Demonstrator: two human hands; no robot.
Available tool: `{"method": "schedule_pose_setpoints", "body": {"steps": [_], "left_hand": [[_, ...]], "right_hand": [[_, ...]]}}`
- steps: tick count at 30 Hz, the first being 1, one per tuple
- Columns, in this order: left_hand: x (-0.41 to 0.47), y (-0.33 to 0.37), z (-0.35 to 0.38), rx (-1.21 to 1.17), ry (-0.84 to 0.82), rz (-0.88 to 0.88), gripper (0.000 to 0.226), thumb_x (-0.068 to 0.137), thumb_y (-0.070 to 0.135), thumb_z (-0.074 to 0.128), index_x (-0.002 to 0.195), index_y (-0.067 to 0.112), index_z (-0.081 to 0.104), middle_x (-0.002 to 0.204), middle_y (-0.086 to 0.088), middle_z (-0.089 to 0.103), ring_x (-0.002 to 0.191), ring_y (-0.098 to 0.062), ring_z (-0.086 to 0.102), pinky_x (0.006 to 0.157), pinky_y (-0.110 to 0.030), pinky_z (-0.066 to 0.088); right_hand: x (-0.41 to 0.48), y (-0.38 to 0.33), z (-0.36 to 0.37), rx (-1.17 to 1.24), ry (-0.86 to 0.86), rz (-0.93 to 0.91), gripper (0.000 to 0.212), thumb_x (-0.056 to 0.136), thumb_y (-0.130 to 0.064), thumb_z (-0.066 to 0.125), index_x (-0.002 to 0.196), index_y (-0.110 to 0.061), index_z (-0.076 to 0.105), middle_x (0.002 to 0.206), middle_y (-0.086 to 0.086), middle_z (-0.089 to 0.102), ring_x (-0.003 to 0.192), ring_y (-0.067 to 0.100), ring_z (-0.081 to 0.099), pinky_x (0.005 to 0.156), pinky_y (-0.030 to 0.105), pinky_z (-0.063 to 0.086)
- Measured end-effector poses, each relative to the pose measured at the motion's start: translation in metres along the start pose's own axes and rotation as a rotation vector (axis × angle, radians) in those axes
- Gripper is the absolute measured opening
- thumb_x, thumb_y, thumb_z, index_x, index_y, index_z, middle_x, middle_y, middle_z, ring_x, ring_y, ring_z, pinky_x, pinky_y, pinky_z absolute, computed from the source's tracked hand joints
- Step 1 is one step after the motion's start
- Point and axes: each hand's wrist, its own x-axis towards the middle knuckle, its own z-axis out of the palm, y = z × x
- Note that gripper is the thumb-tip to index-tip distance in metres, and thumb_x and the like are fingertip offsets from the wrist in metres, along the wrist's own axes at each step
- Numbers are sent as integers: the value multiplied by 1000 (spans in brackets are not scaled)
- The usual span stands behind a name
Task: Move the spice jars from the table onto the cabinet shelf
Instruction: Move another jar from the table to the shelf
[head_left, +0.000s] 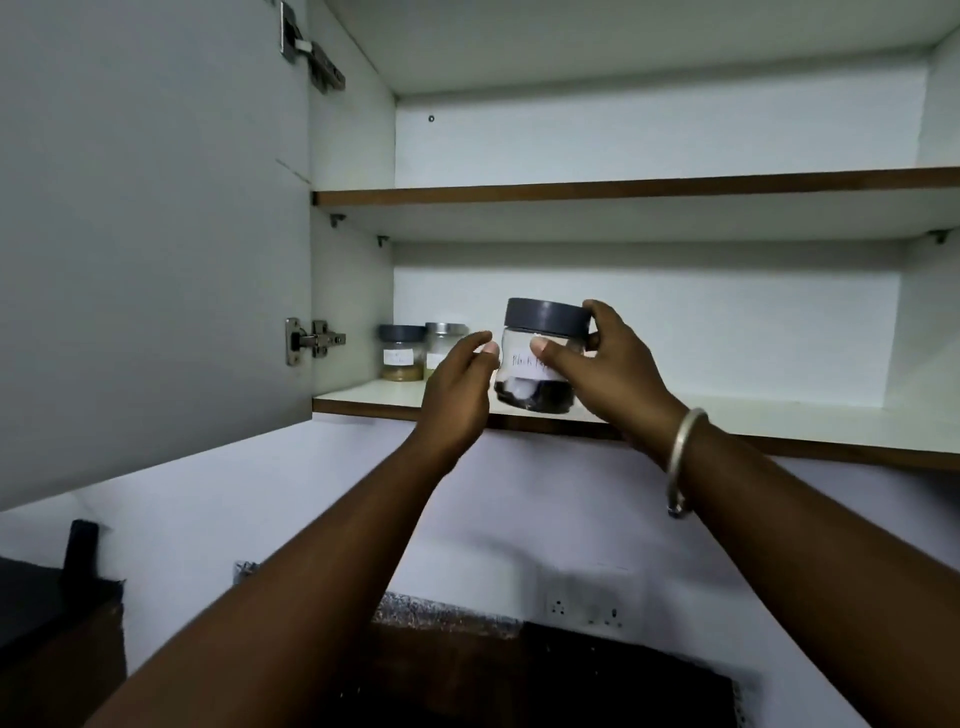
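— What's hard to see?
— The right hand (597, 364) covers half the paper label on the clear glass jar with the dark grey lid (522, 364). I cannot tell whether its base touches the white lower shelf (753, 415).
— Its axis?
— Upright, lid on top, at the shelf's near edge. The right hand grips it; the left hand (460, 384) lies relaxed just left of it.

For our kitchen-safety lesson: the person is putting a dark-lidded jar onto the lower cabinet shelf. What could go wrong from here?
1. The dark-lidded jar is right at the front edge of the lower shelf, gripped by the right hand; released there, it might tip off.
2. Slid carelessly leftward, it could knock the brown-spice jar and silver-lidded jar at the back left.
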Motion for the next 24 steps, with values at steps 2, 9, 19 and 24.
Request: {"method": "schedule_pose_setpoints", "body": {"steps": [2,9,19,24], "left_hand": [[22,-36,-6,323,61,82,23,103,27,50,107,15,69,99,-1,72,98,-24,66,87,-39,51],[79,-97,4,960,-49,95,26,99,28,48,110,10,63,105,-13,72,101,-36,66,77,-39,50],[78,-118,9,1088,151,375,38,87,36,38,93,20,72,87,-4,68,80,-31,64,58,-32,36],[79,-121,9,1055,201,419,37,83,35,39,83,19,72,80,-3,67,73,-29,61,55,-29,30]], "right_hand": [[33,15,20,-77,-46,42,46,86,-42,77,118,-21,52,107,-7,65,99,20,66,82,33,53],[101,65,97,-292,-221,177,55,93,-32,72,129,-4,42,128,17,62,115,35,62,80,33,43],[180,102,153,-426,-297,276,63,96,-32,69,140,-1,36,136,22,57,123,39,58,86,38,45],[204,115,174,-489,-310,277,63,97,-32,68,140,-1,35,135,21,57,122,39,59,90,41,47]]}}
